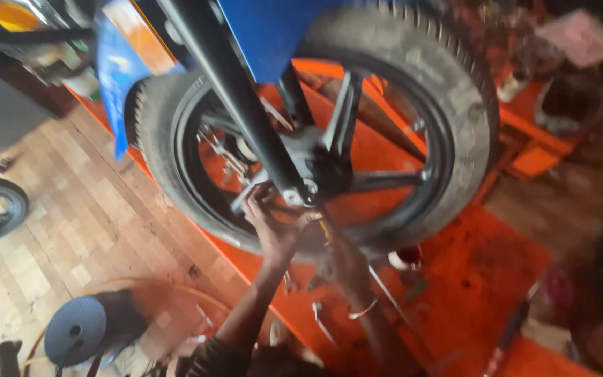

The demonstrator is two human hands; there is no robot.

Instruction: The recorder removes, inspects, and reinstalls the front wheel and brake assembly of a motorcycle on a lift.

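Seemingly both hands, left hand (271, 225) and blurred right hand (343, 262), grip unclearly at the wheel hub (308, 171).

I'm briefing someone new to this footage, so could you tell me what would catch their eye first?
The big motorcycle front wheel, black-spoked with a blue mudguard above, fills the centre. It stands on a bright orange platform strewn with tools. The left hand grips near the axle; the right hand, blurred, is just beside it.

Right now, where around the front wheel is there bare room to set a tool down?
Free: the pale wood-pattern floor between the black motorcycle tyre and the round dark stool. Crowded: the orange lift platform under the hub, where the left hand, blurred right hand and loose metal tools sit.
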